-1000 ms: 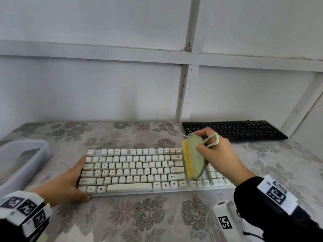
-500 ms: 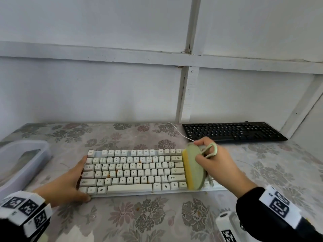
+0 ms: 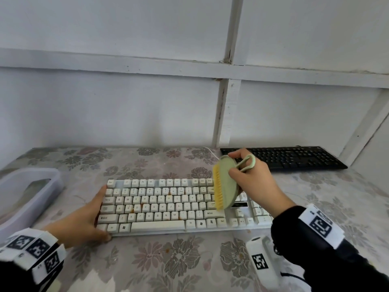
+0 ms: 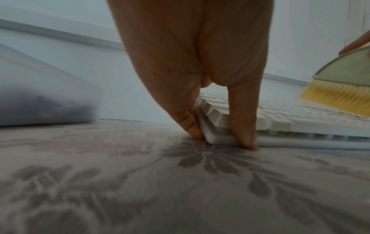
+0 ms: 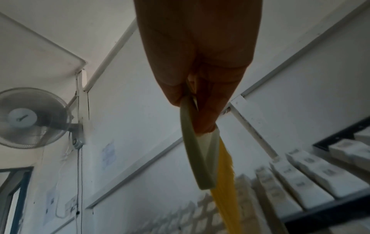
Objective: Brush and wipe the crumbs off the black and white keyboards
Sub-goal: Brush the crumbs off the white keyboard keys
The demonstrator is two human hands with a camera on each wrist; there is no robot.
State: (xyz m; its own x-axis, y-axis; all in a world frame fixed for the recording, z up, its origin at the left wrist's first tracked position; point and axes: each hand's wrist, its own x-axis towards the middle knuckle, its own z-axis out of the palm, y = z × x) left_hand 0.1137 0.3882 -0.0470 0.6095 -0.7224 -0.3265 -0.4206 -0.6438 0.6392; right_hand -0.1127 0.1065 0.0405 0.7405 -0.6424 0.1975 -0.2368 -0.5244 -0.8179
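Yellow bristles of the green brush (image 3: 226, 186) point toward my left hand (image 3: 84, 220), the brush tilted on edge above the right part of the white keyboard (image 3: 160, 207). My right hand (image 3: 252, 182) grips the brush by its back and loop handle, fingers curled round it. My left hand holds the keyboard's near left corner, thumb on the front edge and fingers along the side (orange crumbs sit among the middle keys). The black keyboard (image 3: 290, 158) lies beyond my right hand, against the wall. A clear plastic tub (image 3: 42, 186) sits left of my left hand on the floral tablecloth (image 3: 179, 262).
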